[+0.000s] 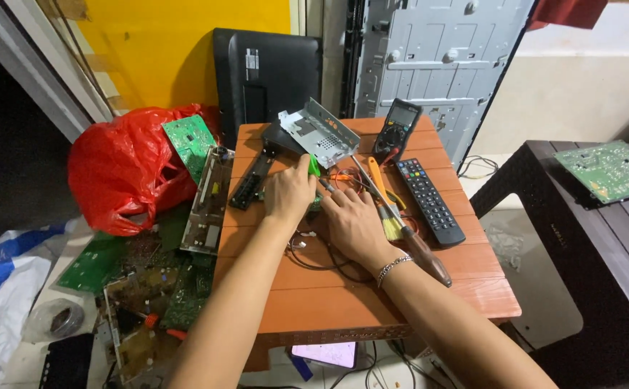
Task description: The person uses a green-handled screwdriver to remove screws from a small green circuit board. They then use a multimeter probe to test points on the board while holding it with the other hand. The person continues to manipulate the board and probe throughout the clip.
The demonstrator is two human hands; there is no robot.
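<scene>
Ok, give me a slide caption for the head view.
Left hand and right hand work on a small green part on an orange table.

Remote control (431, 202) just right of the right hand, lying flat on the orange table (329, 302). Paintbrush (404, 234) between that hand and the remote, touching the hand's edge. Multimeter (398, 130) beyond the right hand, near the far table edge. Perforated metal bracket (321, 132) just beyond the left hand, tilted. Black monitor (265, 72) further back, leaning on the yellow wall. Red plastic bag (123, 169) well left of the left hand, green circuit board (192, 144) propped on it. Dark side table (581, 238) far right, another board (606, 169) on top.
</scene>
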